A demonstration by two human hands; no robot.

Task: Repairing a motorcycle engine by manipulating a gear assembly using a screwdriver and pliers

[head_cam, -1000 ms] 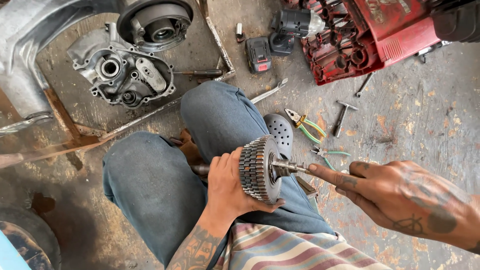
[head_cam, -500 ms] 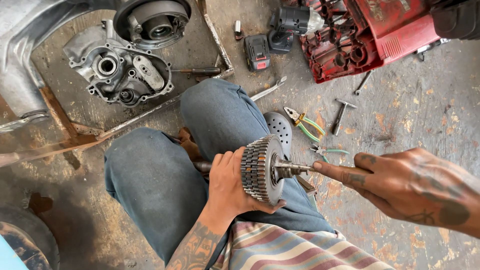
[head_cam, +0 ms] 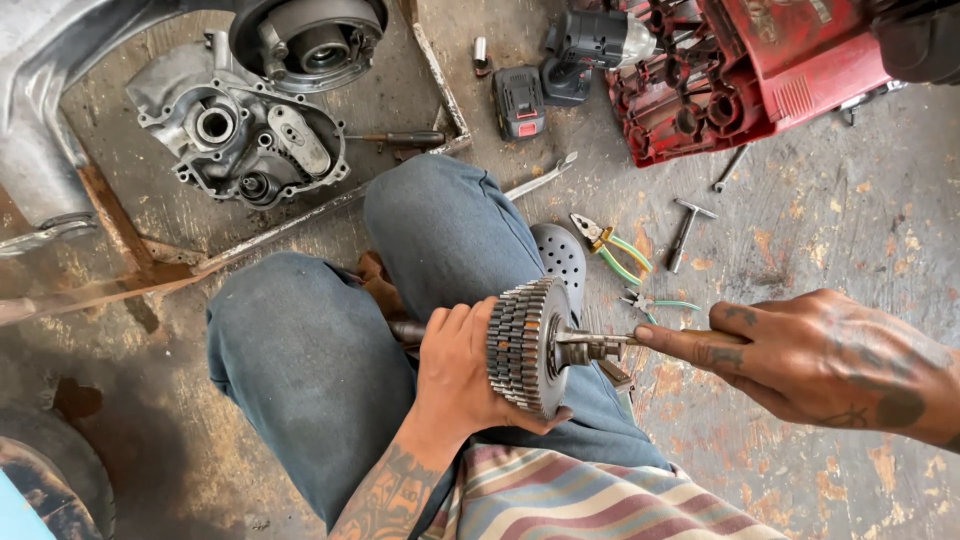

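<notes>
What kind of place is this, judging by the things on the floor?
Probably a small engine repair workshop: an opened engine casing, pliers and a red tool case lie on the stained concrete floor.

Soft, even daylight, faint shadows, sharp focus (slight bending at edges).

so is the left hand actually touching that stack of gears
Touching. The head view shows the left hand wrapped around the gear stack, fingers behind it and the thumb pressed under its toothed edge, no gap visible.

Since a second ago the right hand (head_cam: 820, 360) draws slightly back, its tool (head_cam: 690, 336) meeting the gear stack (head_cam: 525, 345) shaft.
</notes>
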